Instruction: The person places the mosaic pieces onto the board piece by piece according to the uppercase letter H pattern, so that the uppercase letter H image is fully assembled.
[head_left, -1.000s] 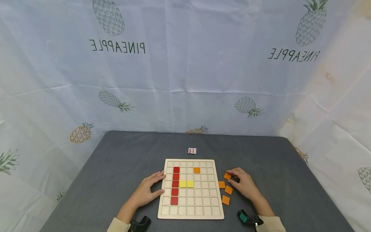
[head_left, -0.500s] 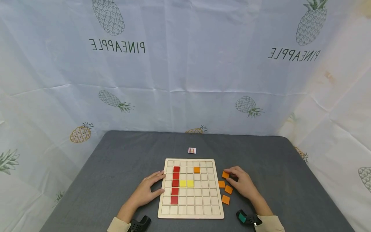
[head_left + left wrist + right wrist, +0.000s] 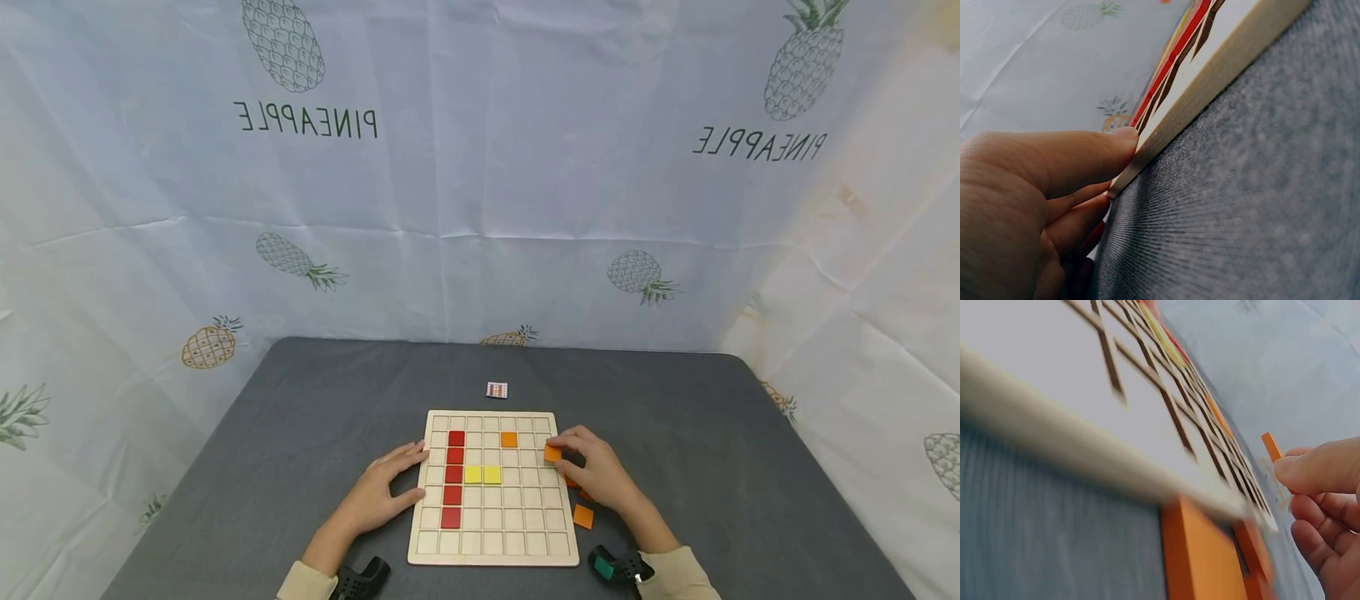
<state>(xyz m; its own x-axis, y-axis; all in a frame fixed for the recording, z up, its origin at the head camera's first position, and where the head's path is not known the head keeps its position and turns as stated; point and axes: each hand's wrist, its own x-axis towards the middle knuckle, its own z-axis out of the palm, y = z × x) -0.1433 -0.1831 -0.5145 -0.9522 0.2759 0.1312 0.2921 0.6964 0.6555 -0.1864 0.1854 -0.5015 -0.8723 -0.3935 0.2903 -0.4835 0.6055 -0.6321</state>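
Observation:
A pale wooden grid board (image 3: 517, 521) lies flat in the head view. Its cells hold a column of red tiles (image 3: 453, 474), two yellow tiles (image 3: 482, 475) and one orange tile (image 3: 508, 439). Thumb and fingertips of my left hand (image 3: 380, 497) touch the board's left edge, fingers extended. Over the board's upper right side, my right hand (image 3: 597, 470) pinches an orange square tile (image 3: 552, 453); the right wrist view shows this held tile (image 3: 1271, 447) tilted between thumb and fingers. Other orange tiles (image 3: 583, 517) lie by the board's right edge, partly covered by the right hand.
A small card (image 3: 497, 390) with a coloured grid print lies behind the board. The dark grey table (image 3: 337, 383) extends on every side. Behind it hangs a pale cloth (image 3: 450, 167) with pineapple prints. Each wrist wears a dark band (image 3: 621, 565).
My right hand has moved left from beside the board to above its right edge, carrying the orange tile. The left hand stays put on the board's left edge.

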